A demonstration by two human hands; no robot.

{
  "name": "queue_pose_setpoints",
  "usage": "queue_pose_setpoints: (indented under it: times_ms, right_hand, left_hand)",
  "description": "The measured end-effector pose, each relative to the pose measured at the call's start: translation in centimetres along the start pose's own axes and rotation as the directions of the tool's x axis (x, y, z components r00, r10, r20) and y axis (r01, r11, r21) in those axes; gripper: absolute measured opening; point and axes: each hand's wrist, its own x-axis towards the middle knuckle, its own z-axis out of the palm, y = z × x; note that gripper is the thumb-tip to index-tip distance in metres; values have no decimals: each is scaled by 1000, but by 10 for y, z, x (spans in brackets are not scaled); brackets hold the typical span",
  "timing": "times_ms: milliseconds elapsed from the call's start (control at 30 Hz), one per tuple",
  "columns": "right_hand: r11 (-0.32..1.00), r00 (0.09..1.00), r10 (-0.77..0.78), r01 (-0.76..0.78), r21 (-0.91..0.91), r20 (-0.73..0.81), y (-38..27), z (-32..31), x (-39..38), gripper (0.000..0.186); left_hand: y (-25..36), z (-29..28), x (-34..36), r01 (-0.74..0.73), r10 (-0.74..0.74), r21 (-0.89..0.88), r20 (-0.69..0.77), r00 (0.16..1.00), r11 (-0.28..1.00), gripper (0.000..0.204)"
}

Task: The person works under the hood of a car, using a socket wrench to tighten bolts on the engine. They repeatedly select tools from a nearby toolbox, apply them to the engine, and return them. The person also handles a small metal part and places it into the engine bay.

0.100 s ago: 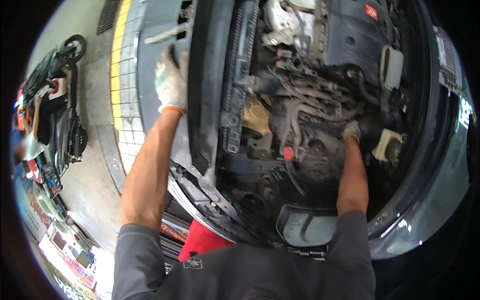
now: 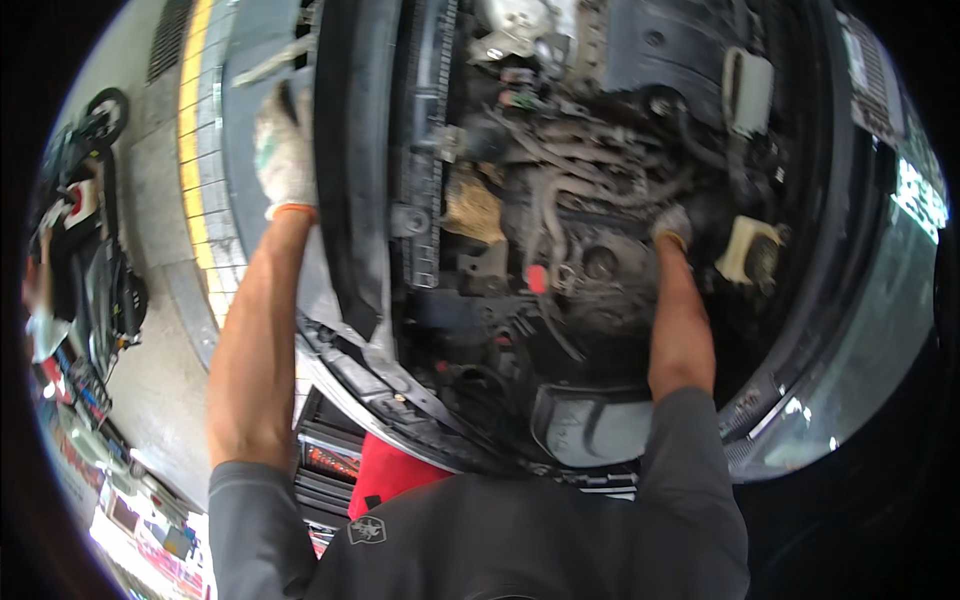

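My left hand, in a white knitted glove with an orange cuff, lies on the car's front panel along the dark edge. Its fingers are stretched out, with nothing visible in them. My right hand, also gloved, reaches deep into the engine bay beside the engine. The fingers there are hidden among dark parts, so what they touch cannot be made out. Hoses run just left of that hand. A yellowish reservoir sits to its right.
A dark engine cover and a pale reservoir lie farther off. Nearer me is a grey-lidded box. The windshield is on the right. Motorbikes stand on the floor at left, past a yellow-edged tiled strip.
The whole view has shifted, so the car and both arms appear farther left and slightly higher. Both hands keep about the same places on the car.
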Motion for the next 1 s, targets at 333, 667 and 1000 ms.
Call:
queue_pose_setpoints:
  times_ms: [333, 667, 1000]
  right_hand:
    - [484, 919, -219, 395, -781, 328, 96, -99, -3, 30]
    - [966, 968, -144, 182, -185, 204, 155, -72, 56, 40]
    - [850, 949, -261, 313, -424, 177, 140, -89, 40, 44]
  left_hand:
    - [45, 46, -64, 0, 5, -89, 58, 998, 996, 54]
    - [37, 47, -64, 74, -59, -110, 129, 990, 991, 61]
    - [98, -11, -66, 258, -249, -109, 88, 964, 960, 57]
